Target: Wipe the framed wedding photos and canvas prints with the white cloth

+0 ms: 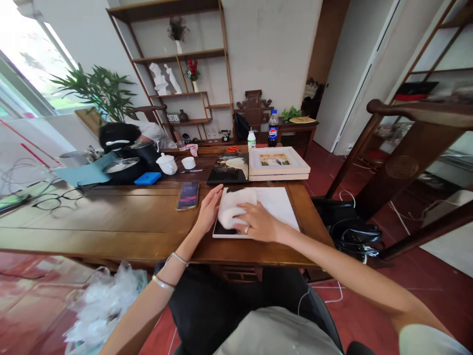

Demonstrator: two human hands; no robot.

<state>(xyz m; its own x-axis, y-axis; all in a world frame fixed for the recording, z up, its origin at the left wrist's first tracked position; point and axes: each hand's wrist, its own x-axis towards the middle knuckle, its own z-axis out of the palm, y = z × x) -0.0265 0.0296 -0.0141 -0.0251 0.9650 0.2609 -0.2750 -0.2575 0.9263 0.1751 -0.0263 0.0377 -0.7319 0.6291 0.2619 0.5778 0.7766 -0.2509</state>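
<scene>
A flat white board (279, 207), black over part of its left side, lies near the table's front edge. My right hand (258, 222) presses on a soft white cloth (236, 204) over the black area, its fingers curled onto it and slightly blurred. The cloth hides much of the black patch. Along the board's left edge rests my left hand (209, 212), its fingers stretched out and holding nothing. Behind the board lies a black panel (225, 167) with a pale patch. A phone (187, 196) is left of my left hand.
Boxed frames (279, 170) lie behind the board, with a cola bottle (273, 130) and small white bottle (252, 140) beyond. Leftward are a blue box (148, 178), white teapot (167, 163), black pot (123, 170) and glasses (57, 197). A wooden chair (399, 158) stands right.
</scene>
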